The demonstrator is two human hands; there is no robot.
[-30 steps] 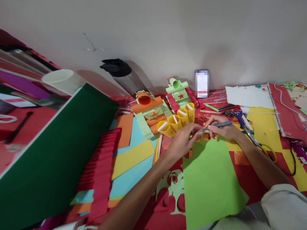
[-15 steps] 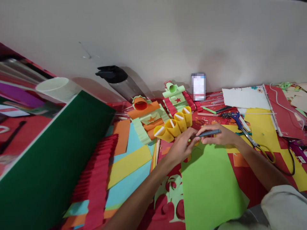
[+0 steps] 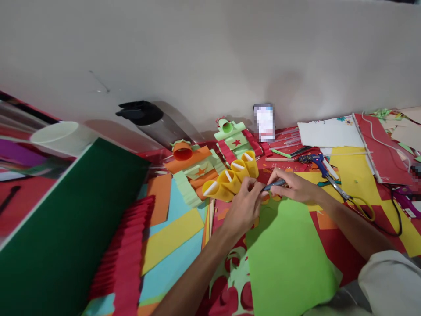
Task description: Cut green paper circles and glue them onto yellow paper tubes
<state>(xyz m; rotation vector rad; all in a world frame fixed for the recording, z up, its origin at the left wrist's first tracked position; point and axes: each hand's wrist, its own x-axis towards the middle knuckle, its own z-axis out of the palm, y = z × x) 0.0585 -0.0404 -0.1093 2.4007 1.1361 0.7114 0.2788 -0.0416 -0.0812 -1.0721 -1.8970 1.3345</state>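
Both hands meet over the far edge of a bright green paper sheet [image 3: 286, 254]. Between them is a slim blue-grey pen [image 3: 274, 184]. My left hand [image 3: 247, 197] pinches its left end, partly covering it. My right hand [image 3: 289, 186] has thumb and fingers closed round its other end. Just beyond my left hand stand several yellow paper rolls [image 3: 226, 181] with white strips inside. Behind them are an orange paper figure [image 3: 197, 169] and a green and red paper figure [image 3: 236, 141], each bearing a star.
Scissors [image 3: 362, 206] and a blue glue gun [image 3: 319, 163] lie to the right. A green board [image 3: 75, 210] and fringed red crepe paper [image 3: 128, 259] are on the left. A phone [image 3: 264, 123] and a flask [image 3: 154, 125] lean by the wall. Cut-out paper [image 3: 238, 272] lies beside the green sheet.
My right hand's grip has shifted along the pen, covering its right end that stuck out before. My left hand has closed in on the other end. The view has shifted slightly.
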